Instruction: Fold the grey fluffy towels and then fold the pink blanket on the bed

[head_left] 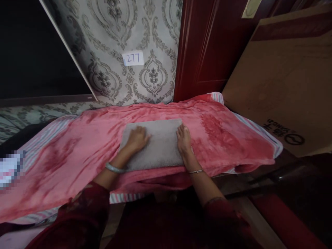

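A flat grey rectangle of fuzzy fabric, like a folded towel (160,141), lies on a pink and red patterned blanket (85,145). My left hand (138,138), below a pale bangle on the wrist, rests on the towel's left part with its fingers laid over the surface. Along the right edge, my right hand (184,138) touches the towel with fingers stretched forward. A thin bracelet circles that wrist. Neither hand shows a grip on the fabric. Parts of the towel under the palms are hidden.
A dark screen (41,52) stands at the back left. Behind the blanket is a patterned wall with a paper label (133,58) reading 277. A dark red door (204,45) and a large cardboard box (285,79) stand at the right.
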`<state>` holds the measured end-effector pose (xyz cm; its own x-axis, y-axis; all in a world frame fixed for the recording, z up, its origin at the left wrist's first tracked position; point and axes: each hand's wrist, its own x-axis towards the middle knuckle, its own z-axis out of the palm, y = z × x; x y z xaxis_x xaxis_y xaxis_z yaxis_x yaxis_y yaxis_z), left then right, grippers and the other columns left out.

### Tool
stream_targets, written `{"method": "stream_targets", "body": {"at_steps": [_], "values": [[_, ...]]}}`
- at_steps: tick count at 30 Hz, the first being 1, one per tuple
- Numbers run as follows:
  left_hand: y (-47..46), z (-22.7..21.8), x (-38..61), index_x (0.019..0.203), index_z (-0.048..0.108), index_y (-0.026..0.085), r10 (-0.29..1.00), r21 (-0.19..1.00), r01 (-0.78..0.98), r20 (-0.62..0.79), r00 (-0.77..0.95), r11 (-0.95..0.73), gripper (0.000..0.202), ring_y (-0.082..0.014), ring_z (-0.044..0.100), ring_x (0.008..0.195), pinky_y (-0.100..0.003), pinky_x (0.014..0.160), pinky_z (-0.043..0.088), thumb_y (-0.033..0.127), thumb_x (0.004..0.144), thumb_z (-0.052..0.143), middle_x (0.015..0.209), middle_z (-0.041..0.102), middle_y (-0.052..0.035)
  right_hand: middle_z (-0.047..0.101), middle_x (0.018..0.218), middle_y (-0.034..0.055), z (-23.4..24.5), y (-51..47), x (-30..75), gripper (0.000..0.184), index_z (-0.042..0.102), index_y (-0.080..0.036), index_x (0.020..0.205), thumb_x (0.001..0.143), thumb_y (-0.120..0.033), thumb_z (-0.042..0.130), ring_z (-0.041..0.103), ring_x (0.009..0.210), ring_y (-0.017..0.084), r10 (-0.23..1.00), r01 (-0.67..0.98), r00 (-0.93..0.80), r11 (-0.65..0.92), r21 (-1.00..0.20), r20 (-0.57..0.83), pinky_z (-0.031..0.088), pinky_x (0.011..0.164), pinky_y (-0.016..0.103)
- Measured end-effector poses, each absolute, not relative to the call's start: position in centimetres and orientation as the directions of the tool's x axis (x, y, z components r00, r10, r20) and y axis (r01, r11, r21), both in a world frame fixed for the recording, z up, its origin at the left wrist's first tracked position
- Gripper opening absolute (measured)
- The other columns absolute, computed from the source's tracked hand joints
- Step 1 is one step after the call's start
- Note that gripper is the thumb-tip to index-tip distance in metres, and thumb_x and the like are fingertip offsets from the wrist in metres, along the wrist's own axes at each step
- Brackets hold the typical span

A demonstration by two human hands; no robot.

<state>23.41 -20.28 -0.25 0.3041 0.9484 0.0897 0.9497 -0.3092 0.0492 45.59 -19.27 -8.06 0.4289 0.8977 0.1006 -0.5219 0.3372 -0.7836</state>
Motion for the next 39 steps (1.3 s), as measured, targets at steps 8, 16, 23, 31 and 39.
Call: {"method": "stream_targets", "body": {"at_steps": [8,16,23,31,39], "values": [[-29.7,-5.0,33.1,0.155,0.039,0.011,0.814,0.068,0.813,0.113,0.570,-0.579,0.066,-0.0383,0.023,0.154,-0.060,0.124,0.020,0.046,0.100,0.045,0.164,0.029,-0.0235,0.043,0.158,0.0099,-7.9,-19.3,45.8,0.053,0.058,-0.025,0.133,0.095,-0.059,0.047,0.047,0.141,0.020,0.898,-0.514,0.430,0.331,-0.791,0.096,0.037,0.117,0.048],[-29.4,-5.0,26.8,0.157,0.039,0.018,0.886,0.035,0.891,0.131,0.445,-0.452,0.076,-0.0395,0.023,0.154,-0.059,0.123,0.021,0.061,0.095,0.050,0.165,0.027,-0.0225,0.044,0.156,0.0114,-8.1,-19.6,45.8,0.058,0.058,-0.024,0.135,0.094,-0.064,0.046,0.046,0.141,0.022,0.898,-0.480,0.423,0.333,-0.811,0.118,0.036,0.117,0.049],[-28.4,-5.4,17.5,0.150,0.047,0.008,0.957,0.089,0.970,0.206,0.202,-0.224,0.069,-0.0394,0.029,0.152,-0.057,0.123,0.025,0.053,0.097,0.043,0.161,0.036,-0.0240,0.046,0.154,0.0127,-8.2,-19.6,45.9,0.058,0.059,-0.023,0.134,0.094,-0.063,0.047,0.046,0.141,0.022,0.900,-0.458,0.417,0.328,-0.826,0.125,0.035,0.117,0.049],[-27.0,-5.9,13.8,0.143,0.054,0.010,0.976,0.480,0.871,0.219,-0.008,-0.101,0.064,-0.0350,0.044,0.144,-0.051,0.122,0.032,0.046,0.090,0.053,0.153,0.050,-0.0199,0.047,0.153,0.0132,-8.4,-19.6,45.5,0.056,0.060,-0.023,0.129,0.091,-0.062,0.051,0.047,0.140,0.023,0.895,-0.471,0.430,0.333,-0.817,0.117,0.036,0.117,0.050],[-22.1,-2.1,12.2,0.141,0.055,0.009,0.960,0.964,0.213,-0.100,-0.261,0.158,0.078,-0.0208,0.069,0.079,-0.029,0.070,0.055,0.029,0.071,0.082,0.092,0.074,-0.0089,0.065,0.130,0.0122,-8.1,-17.9,48.7,0.047,0.067,-0.021,0.113,0.075,-0.047,0.067,0.061,0.118,0.025,0.845,-0.317,0.523,0.315,-0.895,0.113,0.047,0.104,0.046]]}}
